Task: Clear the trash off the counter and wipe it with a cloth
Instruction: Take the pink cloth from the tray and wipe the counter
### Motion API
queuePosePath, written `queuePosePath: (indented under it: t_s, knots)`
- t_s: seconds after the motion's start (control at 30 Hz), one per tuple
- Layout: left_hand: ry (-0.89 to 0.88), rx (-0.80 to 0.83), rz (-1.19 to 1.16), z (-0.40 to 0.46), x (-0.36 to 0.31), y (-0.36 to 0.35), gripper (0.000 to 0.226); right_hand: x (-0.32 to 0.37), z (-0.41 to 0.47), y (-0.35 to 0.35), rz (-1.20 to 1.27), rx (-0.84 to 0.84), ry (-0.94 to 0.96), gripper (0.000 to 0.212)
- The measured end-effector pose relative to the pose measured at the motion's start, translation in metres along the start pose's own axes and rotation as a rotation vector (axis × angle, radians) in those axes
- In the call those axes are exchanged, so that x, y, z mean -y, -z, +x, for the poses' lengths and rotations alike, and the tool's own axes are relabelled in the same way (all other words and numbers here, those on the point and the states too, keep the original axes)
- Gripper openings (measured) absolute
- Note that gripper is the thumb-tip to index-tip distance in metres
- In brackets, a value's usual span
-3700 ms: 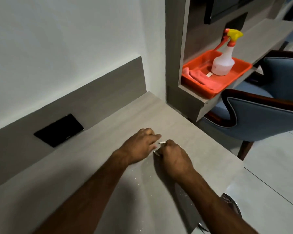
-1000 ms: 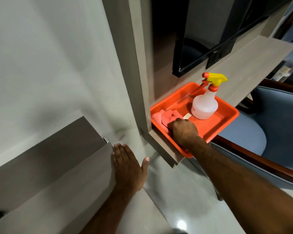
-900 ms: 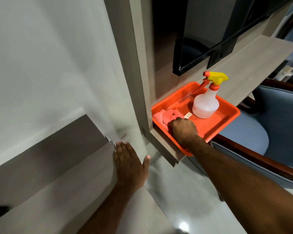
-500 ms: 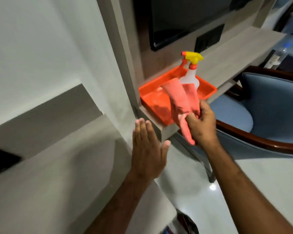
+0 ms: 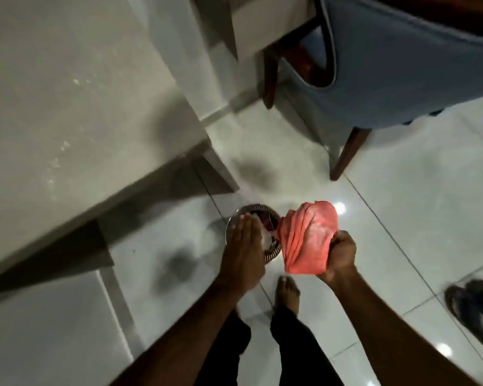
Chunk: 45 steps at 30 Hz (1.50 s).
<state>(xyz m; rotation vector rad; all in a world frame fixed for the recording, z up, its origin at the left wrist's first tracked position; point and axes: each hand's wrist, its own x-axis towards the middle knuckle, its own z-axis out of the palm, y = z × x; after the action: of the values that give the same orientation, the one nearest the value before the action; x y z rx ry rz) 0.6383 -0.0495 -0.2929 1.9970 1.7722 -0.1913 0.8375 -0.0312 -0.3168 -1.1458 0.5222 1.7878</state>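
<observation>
I look down at the floor beside the grey counter, which fills the upper left and carries small white crumbs near its front edge. My right hand is shut on a bunched pink cloth and holds it in the air above the tiles. My left hand is flat, fingers together, empty, over a round metal trash bin standing on the floor. White scraps show inside the bin beside my fingers.
A blue upholstered chair with dark wooden legs stands at the upper right. My bare foot is on the white tiled floor below the bin. A pair of dark sandals lies at the right edge.
My right hand lifted the pink cloth out of the orange tray and brought it down over the floor. My left hand left the counter and moved above the bin. My view dropped downward.
</observation>
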Motion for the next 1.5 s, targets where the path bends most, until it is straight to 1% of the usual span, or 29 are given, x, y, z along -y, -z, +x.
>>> queuePosePath:
  t_s: [0.03, 0.1, 0.13, 0.17, 0.2, 0.23, 0.27, 0.3, 0.33, 0.37, 0.4, 0.43, 0.53, 0.6, 0.7, 0.77, 0.8, 0.83, 0.9, 0.93, 1.03, 1.07, 1.13, 1.17, 1.23, 1.33, 1.4, 1.5]
  knots:
    - [0.064, 0.031, -0.022, 0.006, 0.010, -0.023, 0.078, -0.005, 0.015, 0.013, -0.059, -0.075, 0.032, 0.058]
    - [0.235, 0.049, -0.110, 0.016, 0.026, -0.061, 0.075, -0.015, 0.038, 0.032, -0.083, 0.028, -0.018, 0.082]
    - [0.332, 0.042, -0.176, 0.022, 0.032, -0.079, 0.072, -0.019, 0.049, 0.033, -0.164, 0.035, -0.036, 0.082]
    - [0.450, 0.011, -0.252, 0.030, 0.038, -0.097, 0.069, -0.023, 0.060, 0.032, -0.294, 0.019, -0.026, 0.071]
    - [0.610, 0.001, -0.341, 0.038, 0.046, -0.116, 0.066, -0.027, 0.073, 0.033, -0.461, -0.036, 0.026, 0.053]
    - [0.793, 0.015, -0.449, 0.045, 0.052, -0.132, 0.066, -0.030, 0.087, 0.035, -0.574, -0.116, 0.090, 0.039]
    - [0.986, 0.056, -0.600, 0.050, 0.057, -0.143, 0.068, -0.034, 0.098, 0.038, -0.671, -0.190, 0.157, 0.030]
    - [1.148, 0.094, -0.807, 0.053, 0.062, -0.157, 0.069, -0.039, 0.107, 0.040, -0.732, -0.211, 0.196, 0.024]
    - [1.237, 0.148, -1.045, 0.055, 0.067, -0.170, 0.064, -0.044, 0.114, 0.041, -0.789, -0.213, 0.211, 0.017]
    - [1.267, 0.208, -1.260, 0.056, 0.071, -0.180, 0.055, -0.048, 0.118, 0.040, -0.848, -0.210, 0.222, 0.012]
    - [1.257, 0.245, -1.408, 0.056, 0.074, -0.187, 0.046, -0.052, 0.119, 0.041, -0.903, -0.210, 0.234, 0.011]
    - [1.224, 0.242, -1.476, 0.056, 0.076, -0.191, 0.039, -0.054, 0.117, 0.042, -0.933, -0.202, 0.250, 0.013]
    - [1.135, 0.195, -1.526, 0.055, 0.080, -0.182, 0.033, -0.056, 0.091, 0.031, -1.008, -0.165, 0.321, 0.021]
    - [1.103, 0.147, -1.548, 0.043, 0.077, -0.156, 0.033, -0.057, 0.059, 0.013, -1.098, -0.138, 0.390, 0.029]
    - [1.077, 0.067, -1.583, -0.003, 0.068, -0.081, 0.030, -0.064, -0.010, -0.031, -1.212, -0.062, 0.506, 0.057]
    - [1.035, 0.007, -1.633, -0.045, 0.064, -0.023, 0.031, -0.072, -0.061, -0.064, -1.223, -0.022, 0.593, 0.074]
    - [1.005, -0.020, -1.662, -0.067, 0.064, 0.006, 0.030, -0.076, -0.088, -0.083, -1.208, -0.008, 0.650, 0.078]
    - [0.985, -0.036, -1.676, -0.087, 0.065, 0.034, 0.030, -0.080, -0.115, -0.102, -1.184, 0.005, 0.704, 0.080]
    - [0.984, -0.059, -1.620, -0.126, 0.064, 0.087, 0.029, -0.088, -0.165, -0.139, -1.109, 0.020, 0.785, 0.076]
    - [0.992, -0.082, -1.617, -0.141, 0.061, 0.105, 0.028, -0.089, -0.186, -0.151, -1.095, 0.012, 0.831, 0.071]
    - [0.996, -0.173, -1.710, -0.176, 0.070, 0.159, 0.026, -0.094, -0.247, -0.202, -1.095, 0.034, 1.011, 0.053]
    - [1.008, -0.180, -1.718, -0.184, 0.074, 0.173, 0.030, -0.096, -0.262, -0.217, -1.107, 0.047, 1.067, 0.052]
    - [1.023, -0.180, -1.734, -0.196, 0.083, 0.193, 0.039, -0.098, -0.280, -0.251, -1.146, 0.075, 1.186, 0.060]
    - [1.023, -0.179, -1.738, -0.203, 0.087, 0.199, 0.041, -0.099, -0.284, -0.270, -1.206, 0.068, 1.241, 0.065]
    - [1.026, -0.203, -1.742, -0.211, 0.092, 0.208, 0.038, -0.100, -0.276, -0.313, -1.368, 0.048, 1.351, 0.075]
    - [1.056, -0.255, -1.747, -0.215, 0.092, 0.208, 0.026, -0.100, -0.232, -0.379, -1.682, 0.122, 1.473, 0.081]
    - [1.068, -0.297, -1.754, -0.212, 0.088, 0.211, 0.029, -0.101, -0.187, -0.419, -1.937, 0.150, 1.426, 0.080]
    - [1.075, -0.344, -1.789, -0.202, 0.082, 0.218, 0.054, -0.114, -0.123, -0.440, -2.310, 0.211, 1.266, 0.069]
